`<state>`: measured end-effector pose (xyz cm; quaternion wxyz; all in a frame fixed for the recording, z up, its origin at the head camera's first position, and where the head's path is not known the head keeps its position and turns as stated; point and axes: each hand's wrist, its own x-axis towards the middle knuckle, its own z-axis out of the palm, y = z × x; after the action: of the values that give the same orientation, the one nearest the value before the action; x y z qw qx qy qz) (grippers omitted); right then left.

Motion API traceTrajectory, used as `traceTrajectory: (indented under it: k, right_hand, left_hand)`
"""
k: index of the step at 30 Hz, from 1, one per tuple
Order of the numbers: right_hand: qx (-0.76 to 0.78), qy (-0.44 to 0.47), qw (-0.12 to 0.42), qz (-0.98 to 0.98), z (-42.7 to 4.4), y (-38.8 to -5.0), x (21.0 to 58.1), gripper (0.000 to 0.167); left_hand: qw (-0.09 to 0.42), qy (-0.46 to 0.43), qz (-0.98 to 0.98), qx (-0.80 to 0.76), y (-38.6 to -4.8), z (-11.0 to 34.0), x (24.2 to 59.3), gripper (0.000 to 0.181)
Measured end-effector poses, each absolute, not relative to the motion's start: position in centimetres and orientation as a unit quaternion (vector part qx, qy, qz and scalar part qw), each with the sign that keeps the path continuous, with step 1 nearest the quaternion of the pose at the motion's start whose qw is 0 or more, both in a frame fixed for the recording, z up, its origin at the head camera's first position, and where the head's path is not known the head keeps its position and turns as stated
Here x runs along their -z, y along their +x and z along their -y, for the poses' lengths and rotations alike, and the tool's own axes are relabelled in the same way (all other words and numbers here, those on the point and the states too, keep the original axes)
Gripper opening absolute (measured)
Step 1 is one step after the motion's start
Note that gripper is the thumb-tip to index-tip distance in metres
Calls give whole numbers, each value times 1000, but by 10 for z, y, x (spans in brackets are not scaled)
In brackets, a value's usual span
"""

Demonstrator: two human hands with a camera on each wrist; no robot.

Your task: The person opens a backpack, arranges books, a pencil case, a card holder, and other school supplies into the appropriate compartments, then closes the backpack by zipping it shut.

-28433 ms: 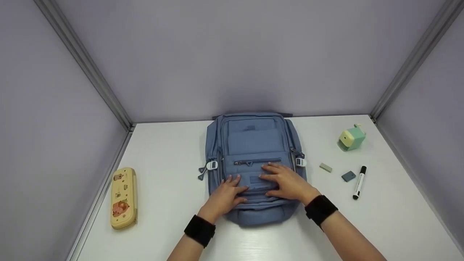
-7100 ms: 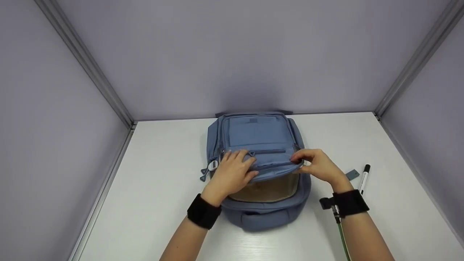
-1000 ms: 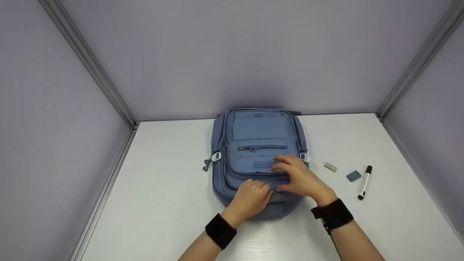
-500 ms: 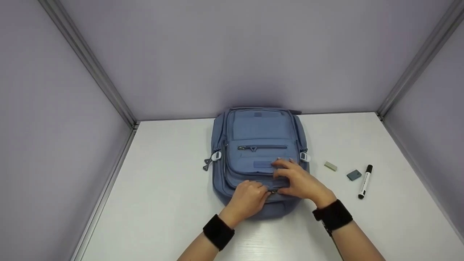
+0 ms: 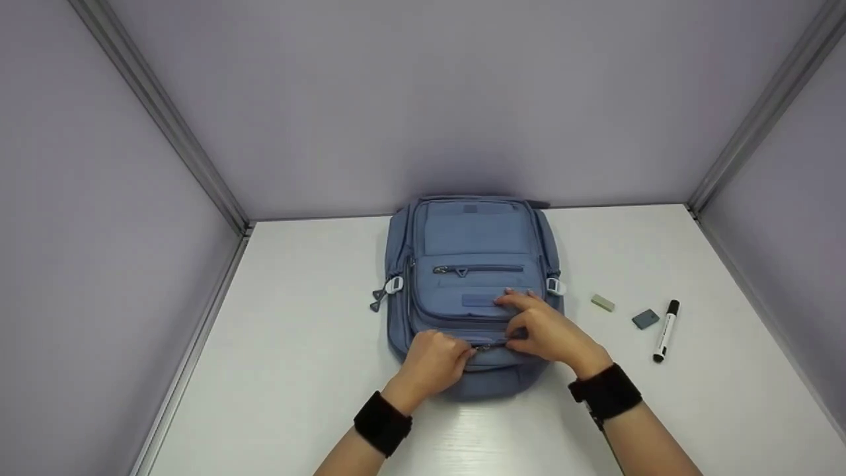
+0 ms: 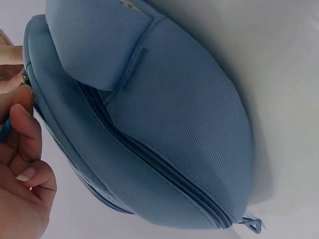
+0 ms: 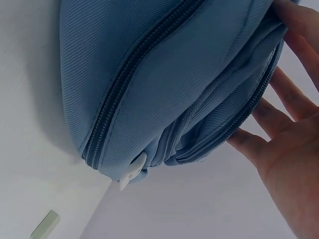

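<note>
A blue backpack (image 5: 477,231) lies front side up on the white table. At its lower front seam my left hand (image 5: 433,363) pinches a zipper pull; the blue tip of the pull (image 6: 5,130) shows below the curled fingers in the left wrist view. My right hand (image 5: 552,334) is just to the right of it, thumb and index finger holding the fabric by the same seam. Its other fingers rest bent on the pocket front. The right wrist view shows those fingers (image 7: 273,117) along a zipped pocket edge.
To the right of the backpack lie a pale green eraser (image 5: 603,303), a dark grey-blue block (image 5: 645,319) and a white marker (image 5: 666,332) with black ends. Grey panels (image 5: 462,99) enclose the back and sides of the table (image 5: 310,297).
My left hand has slid left along the seam with the zipper pull; my right hand stays nearly still. The pocket gaping earlier is closed up; the yellow case and green sharpener are gone from the table.
</note>
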<state>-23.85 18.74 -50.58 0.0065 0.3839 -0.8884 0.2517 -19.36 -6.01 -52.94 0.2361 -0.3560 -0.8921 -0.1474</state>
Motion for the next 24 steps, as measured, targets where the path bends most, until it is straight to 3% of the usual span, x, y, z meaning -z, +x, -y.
traceTrajectory:
  k: [8,18,24]
  right_hand:
    - [-258,377,-7,890,-189,-239,504,5]
    - [-259,385,4,886,-188,-240,501,7]
    - [-260,387,-1,885,-187,-241,502,6]
  left_hand:
    - [170,-348,903,183,-194,68,523,21]
    - [199,-320,914,149,-194,101,525,19]
    - [190,-292,923,164,-192,121,526,16]
